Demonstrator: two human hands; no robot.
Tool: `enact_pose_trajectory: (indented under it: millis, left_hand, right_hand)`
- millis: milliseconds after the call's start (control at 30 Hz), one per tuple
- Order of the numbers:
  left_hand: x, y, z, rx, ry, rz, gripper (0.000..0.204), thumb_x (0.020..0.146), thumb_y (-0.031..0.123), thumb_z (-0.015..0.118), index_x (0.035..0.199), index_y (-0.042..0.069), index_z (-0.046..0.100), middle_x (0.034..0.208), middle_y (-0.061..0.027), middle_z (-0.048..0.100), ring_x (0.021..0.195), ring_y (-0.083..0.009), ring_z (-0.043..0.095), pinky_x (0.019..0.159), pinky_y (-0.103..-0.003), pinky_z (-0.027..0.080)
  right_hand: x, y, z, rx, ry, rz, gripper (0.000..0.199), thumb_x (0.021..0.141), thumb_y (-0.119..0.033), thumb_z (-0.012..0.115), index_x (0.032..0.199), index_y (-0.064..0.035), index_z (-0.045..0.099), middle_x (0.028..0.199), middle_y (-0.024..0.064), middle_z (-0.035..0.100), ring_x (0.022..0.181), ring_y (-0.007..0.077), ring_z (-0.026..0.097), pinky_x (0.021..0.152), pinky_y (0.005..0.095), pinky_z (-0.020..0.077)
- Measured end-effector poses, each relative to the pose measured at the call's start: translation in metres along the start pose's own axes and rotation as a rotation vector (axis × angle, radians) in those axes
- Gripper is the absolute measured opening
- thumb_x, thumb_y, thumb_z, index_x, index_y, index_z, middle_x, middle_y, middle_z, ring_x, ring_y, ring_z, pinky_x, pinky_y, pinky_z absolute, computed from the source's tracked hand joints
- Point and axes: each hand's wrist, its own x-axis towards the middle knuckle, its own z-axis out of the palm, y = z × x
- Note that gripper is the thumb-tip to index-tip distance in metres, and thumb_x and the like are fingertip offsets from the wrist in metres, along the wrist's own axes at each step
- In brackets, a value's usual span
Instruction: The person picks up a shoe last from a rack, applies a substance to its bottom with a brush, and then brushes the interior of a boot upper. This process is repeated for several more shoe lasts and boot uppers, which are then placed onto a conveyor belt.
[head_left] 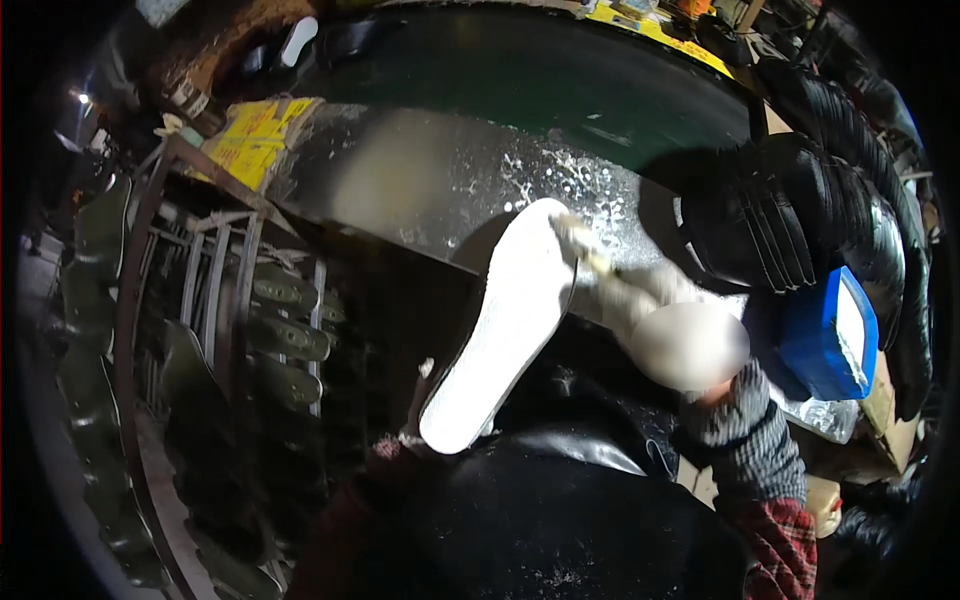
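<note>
A long white shoe sole (495, 330) hangs tilted in the middle, toe end up, with a thin dark rim along its edges. My left hand (425, 372) is at its lower left side and supports it. Most of that hand is lost in shadow; only a pale fingertip-like spot shows near the red cuff. My gloved right hand (645, 300), blurred by motion, is closed round a small brush (585, 245). The brush's tip touches the right edge of the sole's upper end.
Beyond the sole lies a dark bench top (420, 190) spattered white. Stacked black shoe parts (780, 215) and a blue tub (815, 335) with white inside stand right. A metal rack (215, 290) holds dark green sole-shaped pieces at left. Yellow printed sheet (255, 140) covers a bench corner.
</note>
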Motion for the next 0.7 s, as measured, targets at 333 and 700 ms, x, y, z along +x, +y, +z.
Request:
enact_pose_trajectory:
  millis: [333, 700]
  left_hand:
    - [0.049, 0.081, 0.123, 0.206, 0.019, -0.081, 0.078, 0.077, 0.073, 0.058, 0.120, 0.007, 0.057, 0.085, -0.0094, 0.068, 0.064, -0.0186, 0.066, 0.043, -0.025, 0.049]
    - [0.201, -0.043, 0.217, 0.825, 0.132, 0.204, 0.031, 0.093, 0.025, 0.063, 0.107, -0.002, 0.055, 0.101, -0.0130, 0.059, 0.083, -0.0201, 0.059, 0.069, -0.028, 0.052]
  right_hand:
    - [-0.041, -0.026, -0.005, 0.248, 0.148, -0.044, 0.028, 0.085, -0.022, 0.066, 0.113, -0.0231, 0.065, 0.094, 0.0109, 0.065, 0.079, 0.0282, 0.063, 0.062, 0.0350, 0.0547]
    - [-0.188, -0.022, -0.051, 0.457, 0.670, 0.489, 0.021, 0.081, -0.003, 0.066, 0.102, -0.0014, 0.066, 0.089, 0.0143, 0.064, 0.078, 0.0254, 0.063, 0.072, 0.0344, 0.0498]
